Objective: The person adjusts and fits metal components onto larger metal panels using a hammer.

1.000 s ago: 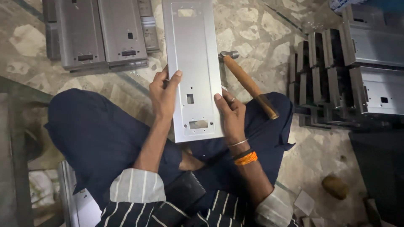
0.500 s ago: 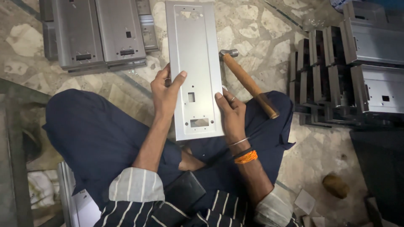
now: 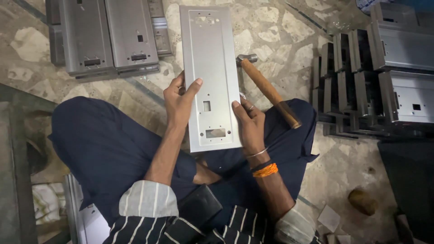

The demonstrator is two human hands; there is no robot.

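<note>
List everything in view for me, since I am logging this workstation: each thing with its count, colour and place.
metal panel: one, light grey, long with cut-outs, held over the lap by both hands
hammer: one, brown wooden handle, steel head, lying on the right knee and floor
flat housings: several, dark grey, on the floor upper left
boxy housings: many, grey, stacked at right
stone floor: one, mottled beige
rounded lump: one, brownish, floor lower right
bracelets: orange thread and thin metal bangle, right wrist
left hand: gripping the panel's left edge
right hand: gripping its right edge
</note>
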